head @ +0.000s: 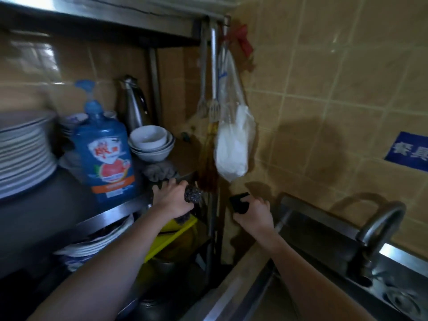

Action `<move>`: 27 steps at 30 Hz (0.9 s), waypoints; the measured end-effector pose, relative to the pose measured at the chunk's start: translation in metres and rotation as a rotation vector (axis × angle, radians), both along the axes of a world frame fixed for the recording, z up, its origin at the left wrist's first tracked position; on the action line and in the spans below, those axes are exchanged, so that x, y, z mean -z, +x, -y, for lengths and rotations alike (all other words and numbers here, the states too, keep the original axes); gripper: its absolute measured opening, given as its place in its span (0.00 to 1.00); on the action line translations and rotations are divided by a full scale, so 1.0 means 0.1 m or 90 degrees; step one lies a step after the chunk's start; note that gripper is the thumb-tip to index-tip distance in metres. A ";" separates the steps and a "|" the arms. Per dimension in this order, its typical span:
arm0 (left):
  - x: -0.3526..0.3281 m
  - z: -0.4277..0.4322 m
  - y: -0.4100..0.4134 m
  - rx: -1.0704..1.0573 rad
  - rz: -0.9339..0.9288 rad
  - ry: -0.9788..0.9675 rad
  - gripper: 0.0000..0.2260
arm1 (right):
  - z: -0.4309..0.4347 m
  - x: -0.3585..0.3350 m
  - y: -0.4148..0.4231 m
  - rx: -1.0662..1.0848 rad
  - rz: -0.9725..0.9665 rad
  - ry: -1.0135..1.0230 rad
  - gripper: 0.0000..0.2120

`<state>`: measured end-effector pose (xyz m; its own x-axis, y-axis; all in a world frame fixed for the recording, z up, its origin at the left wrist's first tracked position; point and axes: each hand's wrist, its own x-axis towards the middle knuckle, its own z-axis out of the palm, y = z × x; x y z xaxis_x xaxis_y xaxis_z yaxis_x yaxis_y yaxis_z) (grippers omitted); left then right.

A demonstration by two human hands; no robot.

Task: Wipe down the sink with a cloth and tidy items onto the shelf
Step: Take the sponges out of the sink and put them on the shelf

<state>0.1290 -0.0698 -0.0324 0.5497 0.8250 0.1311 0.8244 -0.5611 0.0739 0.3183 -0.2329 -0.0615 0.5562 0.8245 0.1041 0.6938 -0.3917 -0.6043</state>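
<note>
On the shelf (pixel 129 206) to my left, a stack of white bowls (pixel 151 143) stands nested, the top one holding nothing I can see. Beside them stands a big blue pump bottle of dish soap (pixel 104 156) with a grapefruit on its label, and behind it a steel thermos jug (pixel 133 105). At the far left is a tall pile of white plates (pixel 23 154). A clear plastic bag (pixel 232 144) with something white inside hangs from the shelf post (pixel 213 66), next to two hanging metal forks (pixel 208 107).

My left hand (pixel 172 199) is at the shelf's near edge, clenched around a steel wool scrubber (pixel 193 193); a grey cloth (pixel 159 171) lies bunched on the shelf just beyond my knuckles, in front of the bowls. My right hand (pixel 253 213) grips a small black object (pixel 239 202) between the shelf post and the sink; I can't tell what it is.

Below the shelf, a yellow cutting board (pixel 172 237) leans tilted over a metal basin (pixel 164 266), with more plates (pixel 97 245) stacked to its left.

The steel sink (pixel 398 302) sits at the near right, its curved faucet (pixel 379 230) rising from the back rim. The wall is tan tile (pixel 335 77), stained dark around the post, with a blue sign (pixel 408 150) at the right edge.
</note>
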 end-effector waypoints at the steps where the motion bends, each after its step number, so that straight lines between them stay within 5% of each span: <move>1: -0.06 -0.02 -0.09 -0.012 0.004 0.004 0.31 | -0.06 -0.06 -0.07 -0.007 0.005 0.002 0.24; 27: -0.52 0.46 -2.12 -0.234 0.065 0.000 0.28 | -0.72 -0.51 -1.81 -0.246 0.079 0.006 0.25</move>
<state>-0.0833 -0.1160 0.0194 0.2013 0.9647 0.1697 0.9590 -0.2293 0.1663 0.1371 -0.1607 -0.0105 0.1880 0.9691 0.1599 0.8570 -0.0824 -0.5086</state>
